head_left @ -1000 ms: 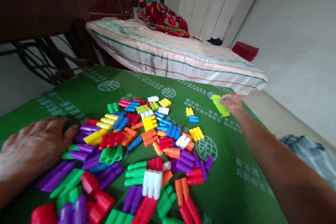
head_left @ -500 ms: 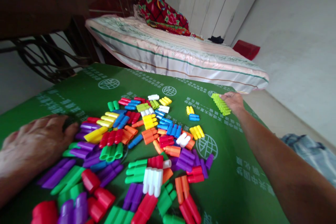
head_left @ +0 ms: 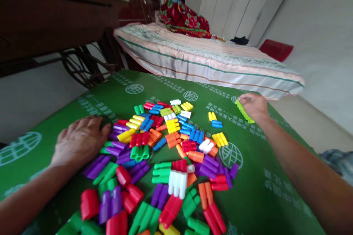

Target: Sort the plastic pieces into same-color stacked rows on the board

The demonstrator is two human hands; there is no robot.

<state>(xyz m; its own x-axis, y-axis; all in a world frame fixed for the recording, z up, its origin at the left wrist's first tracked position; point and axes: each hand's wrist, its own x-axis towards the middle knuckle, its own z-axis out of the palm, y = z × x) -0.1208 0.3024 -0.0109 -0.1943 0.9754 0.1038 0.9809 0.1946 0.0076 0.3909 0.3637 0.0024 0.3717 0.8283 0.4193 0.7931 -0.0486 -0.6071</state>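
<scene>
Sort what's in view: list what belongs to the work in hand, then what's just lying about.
In the work:
- lime-green strip of blocks, touching the right hand
- scattered coloured blocks, some beside the left hand

Apparently just lying about:
- red floral blanket on the bed
- dark item on the bed

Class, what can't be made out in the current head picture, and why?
Head view: part of the lime-green row, behind the right hand.
Head view: the palm of the left hand, facing down.
Head view: a green piece, cut off by the bottom edge.
Head view: the cloth, cut off by the right edge.
</scene>
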